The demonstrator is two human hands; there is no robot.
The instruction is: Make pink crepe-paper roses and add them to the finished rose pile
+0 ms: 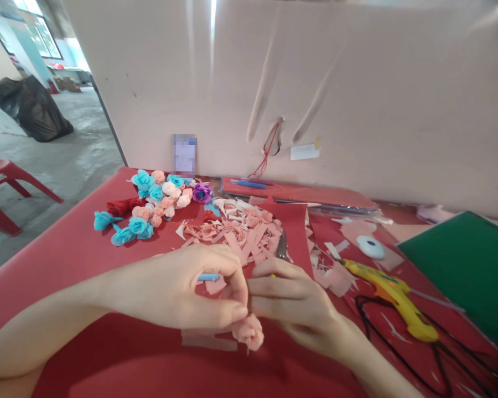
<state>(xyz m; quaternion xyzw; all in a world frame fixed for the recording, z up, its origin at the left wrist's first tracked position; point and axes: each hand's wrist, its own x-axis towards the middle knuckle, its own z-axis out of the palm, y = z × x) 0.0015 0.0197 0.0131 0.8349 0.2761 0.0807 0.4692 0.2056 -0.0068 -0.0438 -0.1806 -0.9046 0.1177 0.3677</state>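
My left hand [199,293] pinches a small pink paper flower [249,333] between thumb and forefinger, with the bloom hanging below the fingertips. Against those fingers, my right hand [292,296] is closed with its fingers curled; what it holds, if anything, is hidden. A pale pink paper strip [209,340] lies on the red table just under my left hand. Past my hands spreads a heap of pink paper scraps [249,229]. A dark metal blade [282,246] shows beyond my right knuckles, and a light blue stick [207,277] is visible through the loop of my left fingers.
Blue, pink, red and purple paper flowers [155,193] cluster at the back left. To the right lie a yellow glue gun [398,296] with a black cord, a white oval object [371,247] and a green board [460,271]. A pale panel [216,94] rises behind the red table [78,237].
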